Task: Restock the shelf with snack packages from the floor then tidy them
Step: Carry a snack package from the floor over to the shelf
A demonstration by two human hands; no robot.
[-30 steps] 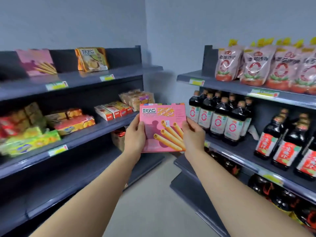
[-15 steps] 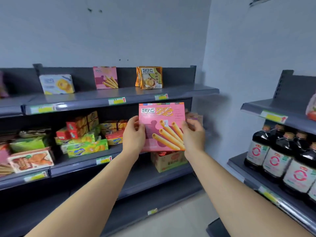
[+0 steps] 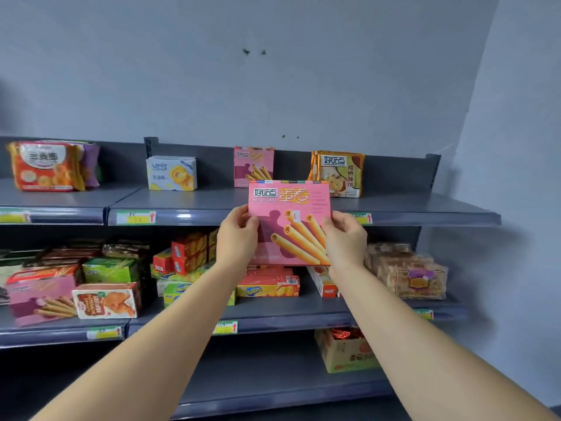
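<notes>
Both hands are clamped on a pink egg-roll box (image 3: 288, 220). The left hand (image 3: 238, 235) grips its left edge and the right hand (image 3: 344, 238) its right edge, thumbs on the printed front. The hands are apart, with the box's width between them. The box is upright, its front facing the camera, held in the air in front of the lip of the top shelf (image 3: 409, 205).

On that shelf, a matching pink box (image 3: 253, 165) stands against the back panel, just above and left of the held one. An orange walnut-cookie packet (image 3: 337, 174) stands to its right, and the held box hides that packet's lower left corner. Further left are a pale Landy cookie pack (image 3: 171, 173) and an orange-red biscuit bag (image 3: 45, 165).

The middle shelf (image 3: 303, 314) is crowded with mixed snack boxes. Below it, a cardboard carton (image 3: 346, 354) sits on the lower shelf.
</notes>
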